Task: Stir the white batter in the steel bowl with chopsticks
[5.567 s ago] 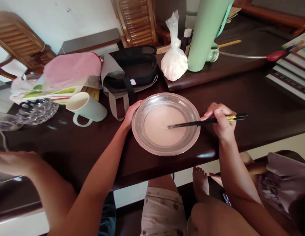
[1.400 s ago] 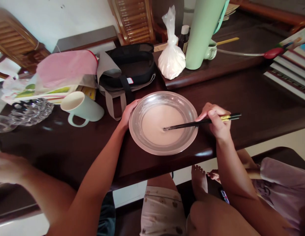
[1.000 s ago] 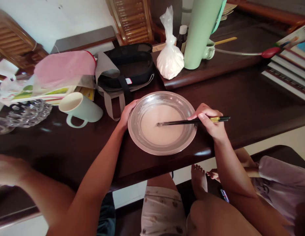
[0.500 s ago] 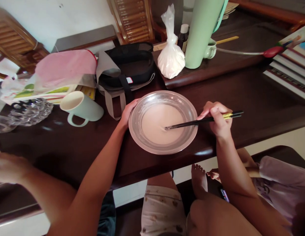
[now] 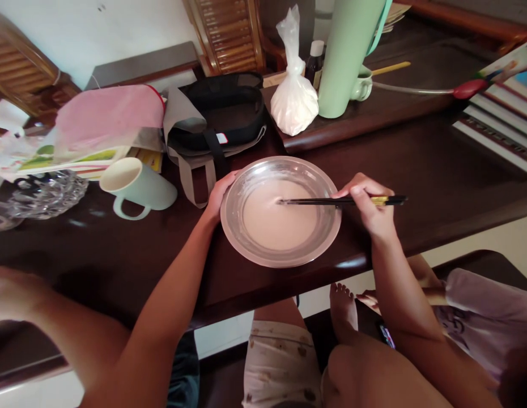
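Observation:
A round metal bowl (image 5: pixel 280 259) stands near the table's front edge, holding a pale, creamy liquid (image 5: pixel 278 226). My left hand (image 5: pixel 221 195) grips its left rim, with most of the fingers hidden behind the bowl. Closed around a pair of black chopsticks (image 5: pixel 310 201) with gold bands is my right hand (image 5: pixel 369 204), just past the bowl's right rim. The chopstick tips dip into the liquid near the middle of the bowl.
Left of the bowl are a pale green mug (image 5: pixel 138 190), a cut-glass dish (image 5: pixel 51 195) and a grey-black bag (image 5: pixel 216 119). Behind stand a tied bag of white powder (image 5: pixel 294 105) and a green flask (image 5: pixel 348 62). Books (image 5: pixel 497 130) lie right. Other people sit on both sides.
The chopstick tips have swung up and slightly left in the liquid, and the chopsticks lie flatter. My right hand has shifted a little left. My left hand stays on the rim.

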`<state>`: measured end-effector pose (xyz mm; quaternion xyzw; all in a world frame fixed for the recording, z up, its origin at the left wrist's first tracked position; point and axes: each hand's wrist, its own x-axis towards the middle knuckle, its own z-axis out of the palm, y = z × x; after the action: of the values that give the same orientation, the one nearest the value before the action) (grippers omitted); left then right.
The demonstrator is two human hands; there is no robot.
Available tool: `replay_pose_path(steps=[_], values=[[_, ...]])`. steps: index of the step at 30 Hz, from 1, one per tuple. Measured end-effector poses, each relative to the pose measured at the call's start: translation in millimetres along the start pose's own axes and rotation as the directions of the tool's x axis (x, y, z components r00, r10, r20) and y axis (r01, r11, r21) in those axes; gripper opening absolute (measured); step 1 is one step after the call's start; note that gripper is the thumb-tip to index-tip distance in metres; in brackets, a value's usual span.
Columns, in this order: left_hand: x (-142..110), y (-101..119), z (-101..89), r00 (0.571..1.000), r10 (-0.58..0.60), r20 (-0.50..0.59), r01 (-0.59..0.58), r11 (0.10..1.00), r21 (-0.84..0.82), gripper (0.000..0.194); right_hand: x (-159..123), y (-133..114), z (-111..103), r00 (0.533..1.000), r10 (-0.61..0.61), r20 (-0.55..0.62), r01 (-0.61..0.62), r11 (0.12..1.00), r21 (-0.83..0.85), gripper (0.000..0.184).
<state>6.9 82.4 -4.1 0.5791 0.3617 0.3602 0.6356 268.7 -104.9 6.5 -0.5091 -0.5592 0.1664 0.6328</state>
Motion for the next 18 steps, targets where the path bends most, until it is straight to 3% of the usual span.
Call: replay_pose_path(steps=[2,4,7,11,16,18], values=[[-0.4,0.4,0.2,1.000,-0.002,-0.003,0.002,1.000,0.003,0.028,0.2,0.3,-0.1,0.996,-0.016,-0.087,0.021,0.998,0.060,0.028],[-1.1,1.3,0.6,1.000,-0.016,-0.007,0.016,1.000,0.014,0.029,0.0,0.1,0.4,0.999,-0.014,-0.038,0.017,0.997,0.080,0.030],[-2.4,2.8,1.5,0.999,-0.034,-0.019,0.034,0.999,0.022,0.030,-0.2,-1.0,1.2,0.997,0.016,0.076,-0.014,1.000,-0.018,0.024],[-3.2,3.5,2.3,0.999,-0.025,-0.026,0.025,0.999,0.020,0.029,-0.1,-0.6,0.6,0.997,0.000,-0.077,0.002,1.000,0.029,0.027],[-2.3,2.3,1.5,1.000,-0.010,-0.029,0.012,0.999,0.049,0.031,-0.1,-1.3,0.6,0.998,0.001,0.058,-0.001,1.000,0.002,0.023],[-1.7,1.9,1.0,1.000,-0.012,-0.026,0.013,0.999,0.040,0.031,0.0,-1.8,0.6,1.000,-0.010,-0.001,0.010,1.000,0.000,0.023]])
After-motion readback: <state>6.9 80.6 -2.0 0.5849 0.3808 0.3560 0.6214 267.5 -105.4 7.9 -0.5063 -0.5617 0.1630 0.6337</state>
